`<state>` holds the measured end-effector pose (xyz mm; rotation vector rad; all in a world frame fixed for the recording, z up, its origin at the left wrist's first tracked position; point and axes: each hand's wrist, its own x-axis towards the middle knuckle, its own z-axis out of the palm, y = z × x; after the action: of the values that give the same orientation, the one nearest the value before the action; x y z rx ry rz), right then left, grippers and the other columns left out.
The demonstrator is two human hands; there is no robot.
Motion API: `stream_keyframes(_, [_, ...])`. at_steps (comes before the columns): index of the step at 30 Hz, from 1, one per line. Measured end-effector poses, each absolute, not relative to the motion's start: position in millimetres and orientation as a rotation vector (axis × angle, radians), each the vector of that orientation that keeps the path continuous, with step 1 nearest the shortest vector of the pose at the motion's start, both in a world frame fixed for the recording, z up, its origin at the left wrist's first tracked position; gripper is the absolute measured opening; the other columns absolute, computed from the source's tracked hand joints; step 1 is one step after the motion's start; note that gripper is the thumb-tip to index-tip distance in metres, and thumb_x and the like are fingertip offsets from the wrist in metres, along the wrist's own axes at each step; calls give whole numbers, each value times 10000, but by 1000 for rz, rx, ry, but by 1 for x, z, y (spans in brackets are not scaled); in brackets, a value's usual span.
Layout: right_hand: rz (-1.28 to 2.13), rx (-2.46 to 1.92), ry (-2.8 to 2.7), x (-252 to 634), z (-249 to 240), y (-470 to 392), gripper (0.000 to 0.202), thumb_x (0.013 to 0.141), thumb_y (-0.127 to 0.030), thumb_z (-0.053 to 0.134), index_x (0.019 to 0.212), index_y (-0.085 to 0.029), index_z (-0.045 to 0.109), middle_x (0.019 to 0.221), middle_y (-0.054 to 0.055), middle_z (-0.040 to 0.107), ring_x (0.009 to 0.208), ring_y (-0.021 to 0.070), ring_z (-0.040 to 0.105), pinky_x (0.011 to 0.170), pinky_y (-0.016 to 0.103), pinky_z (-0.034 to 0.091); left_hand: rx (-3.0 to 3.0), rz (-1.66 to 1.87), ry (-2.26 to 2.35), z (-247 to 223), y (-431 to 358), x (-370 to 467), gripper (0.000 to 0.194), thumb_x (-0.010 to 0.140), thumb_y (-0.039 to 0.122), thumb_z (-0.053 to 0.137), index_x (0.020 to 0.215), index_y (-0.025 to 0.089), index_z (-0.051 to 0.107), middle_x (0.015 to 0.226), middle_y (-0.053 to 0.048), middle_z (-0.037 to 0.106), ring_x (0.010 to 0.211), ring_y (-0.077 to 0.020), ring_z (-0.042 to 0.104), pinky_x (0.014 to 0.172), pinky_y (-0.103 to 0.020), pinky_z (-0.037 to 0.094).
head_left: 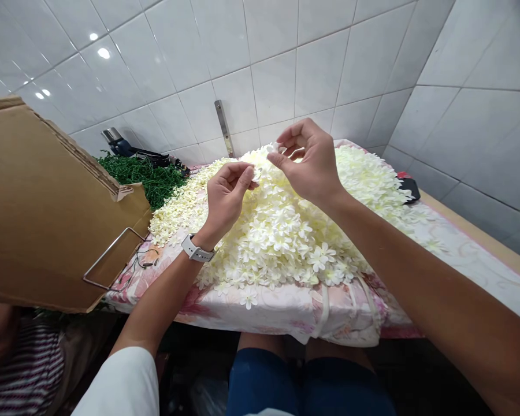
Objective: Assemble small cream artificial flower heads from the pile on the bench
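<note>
White blossoms (281, 231) below right hand (312, 164)

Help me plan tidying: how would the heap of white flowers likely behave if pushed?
The heap of white flowers would probably spread and slump, since its blossoms lie loosely mounded. They look thin-petaled, so are likely light and bendable. The lone flower near the front edge of the floral cloth might fall off.

My feed's got a messy heap of white blossoms (281, 234), yellowish centres, on the worktop (277, 309), one stray blossom (248, 301) by the front edge, plus a white piece (273, 148) pinched in my right grip (309, 162).
</note>
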<state>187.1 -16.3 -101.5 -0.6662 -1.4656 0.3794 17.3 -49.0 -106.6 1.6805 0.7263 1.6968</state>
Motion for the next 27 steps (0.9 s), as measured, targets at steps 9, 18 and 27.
stream_keyframes(9, [216,-540,-1756,179,-96,-38,269,925,-519,697,911,-257,757,962,37,775,931,225,646,914,451,474,1734,1812,663,-103,-52,15,290,776,414,859,917,213,704,833,2,738,769,-90,689,730,-220,573])
stream_keyframes(18, [385,-511,-1573,176,-96,-39,310,808,-519,818,804,-216,749,851,26,767,854,194,678,711,347,489,1571,1709,588,-107,-48,14,361,724,391,904,991,235,719,976,-5,748,893,-97,723,803,-213,606])
stream_keyframes(27, [623,-444,-1516,175,-96,-37,354,728,-459,885,781,-212,637,790,-17,705,780,153,673,717,344,537,1632,1790,565,-108,-45,12,264,707,297,923,876,220,737,839,24,727,774,-58,692,739,-172,581])
